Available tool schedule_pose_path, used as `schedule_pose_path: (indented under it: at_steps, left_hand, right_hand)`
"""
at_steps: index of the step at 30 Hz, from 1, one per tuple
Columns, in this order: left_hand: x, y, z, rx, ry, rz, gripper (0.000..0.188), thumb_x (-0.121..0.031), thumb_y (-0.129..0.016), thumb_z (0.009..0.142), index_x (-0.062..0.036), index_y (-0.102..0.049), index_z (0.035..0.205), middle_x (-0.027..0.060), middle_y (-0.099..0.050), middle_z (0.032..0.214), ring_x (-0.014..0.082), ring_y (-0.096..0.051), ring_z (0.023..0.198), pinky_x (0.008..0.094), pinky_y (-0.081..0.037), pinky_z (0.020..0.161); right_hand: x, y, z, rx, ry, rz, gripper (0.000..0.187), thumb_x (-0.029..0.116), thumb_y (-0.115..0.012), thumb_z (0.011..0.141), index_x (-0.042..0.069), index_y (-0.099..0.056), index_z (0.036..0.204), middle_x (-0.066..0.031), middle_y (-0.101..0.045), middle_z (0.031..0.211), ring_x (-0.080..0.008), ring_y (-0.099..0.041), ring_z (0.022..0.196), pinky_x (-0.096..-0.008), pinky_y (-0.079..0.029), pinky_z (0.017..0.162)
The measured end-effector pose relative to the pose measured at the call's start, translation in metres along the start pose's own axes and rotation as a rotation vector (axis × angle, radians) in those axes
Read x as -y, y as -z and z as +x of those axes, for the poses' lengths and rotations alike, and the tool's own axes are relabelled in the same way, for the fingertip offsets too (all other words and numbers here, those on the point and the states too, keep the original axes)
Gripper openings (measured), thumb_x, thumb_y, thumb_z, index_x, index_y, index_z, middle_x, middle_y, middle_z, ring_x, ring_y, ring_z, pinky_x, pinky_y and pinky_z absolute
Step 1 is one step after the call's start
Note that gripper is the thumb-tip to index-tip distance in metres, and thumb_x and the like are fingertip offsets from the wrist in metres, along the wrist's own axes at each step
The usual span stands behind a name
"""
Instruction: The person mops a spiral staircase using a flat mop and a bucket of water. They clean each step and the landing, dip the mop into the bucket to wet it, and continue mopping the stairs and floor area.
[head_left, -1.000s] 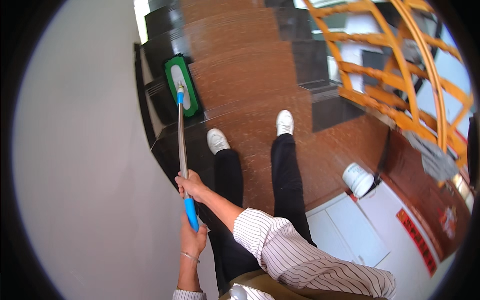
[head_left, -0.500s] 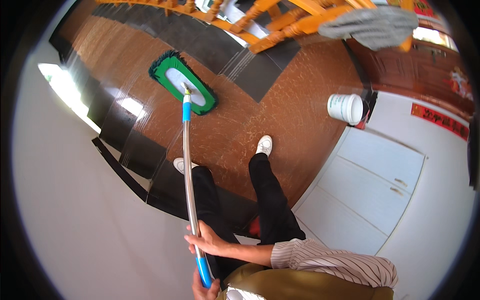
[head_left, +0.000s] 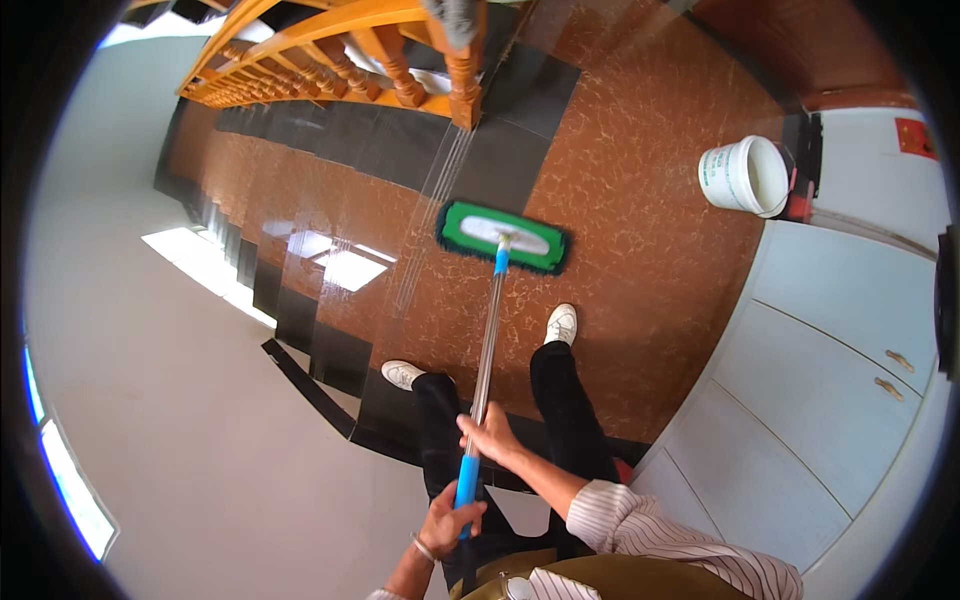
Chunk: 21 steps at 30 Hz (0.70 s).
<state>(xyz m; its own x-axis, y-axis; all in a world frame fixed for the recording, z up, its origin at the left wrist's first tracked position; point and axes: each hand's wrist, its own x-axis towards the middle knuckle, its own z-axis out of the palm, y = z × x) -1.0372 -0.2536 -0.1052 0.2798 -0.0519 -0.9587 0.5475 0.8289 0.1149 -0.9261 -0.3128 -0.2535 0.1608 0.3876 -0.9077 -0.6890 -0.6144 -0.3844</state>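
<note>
The person's left hand (head_left: 452, 515) is wrapping closed around the smooth blue grip (head_left: 467, 482) of a mop, and the right hand (head_left: 490, 435) is curling around its shiny, round metal pole (head_left: 487, 350) higher up. The mop head (head_left: 470, 214), a long rectangle with green cloth, a pale oval plate and a dark shaggy fringe, is lying on the glossy brown floor (head_left: 640, 250) with its pale veining, ahead of two white shoes (head_left: 562, 324). Smooth black tile (head_left: 495, 165) is bordering its far side. A wooden railing (head_left: 400, 75) is showing turned, bulging spindles; a round white bucket (head_left: 725, 175) is standing near flat pale cabinet doors (head_left: 810, 390).

A second ago the head was lying nearly in line with the pole, on dark tile beside the wall; now it is sitting crosswise, out on the brown floor. Both hands are keeping the same holds.
</note>
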Motion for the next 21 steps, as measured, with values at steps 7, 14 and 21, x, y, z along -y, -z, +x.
schedule_pose_path:
  at_steps: [7,14,21]
  left_hand:
    - [-0.102,-0.114,0.115,0.214,-0.143,-0.123,0.023,-0.006,-0.059,0.084,-0.0035,-0.044,0.101,0.0041,-0.050,0.060,0.0130,-0.050,0.049,0.0268,-0.040,0.045]
    - [-0.135,-0.198,0.151,0.398,-0.168,-0.549,0.017,-0.003,-0.054,0.085,-0.0042,-0.045,0.100,0.0021,-0.043,0.065,0.0117,-0.042,0.051,0.0263,-0.034,0.048]
    - [-0.042,-0.108,0.092,0.313,-0.155,-0.808,0.043,-0.003,-0.052,0.084,-0.0042,-0.040,0.125,0.0011,-0.040,0.061,0.0123,-0.039,0.051,0.0274,-0.034,0.051]
  right_hand:
    - [0.139,0.117,0.093,-0.206,0.198,-0.115,0.024,0.014,-0.063,0.080,0.001,-0.045,0.087,-0.0074,-0.054,0.059,-0.0154,-0.056,0.045,-0.0296,-0.047,0.039]
    - [0.193,0.204,0.150,0.067,0.031,0.357,0.016,0.011,-0.060,0.083,0.006,-0.046,0.088,-0.0033,-0.050,0.060,-0.0115,-0.050,0.046,-0.0287,-0.044,0.039]
    - [0.114,0.077,0.093,-0.149,0.025,-0.227,0.035,0.011,-0.059,0.083,0.002,-0.033,0.104,-0.0069,-0.050,0.062,-0.0141,-0.050,0.045,-0.0306,-0.042,0.037]
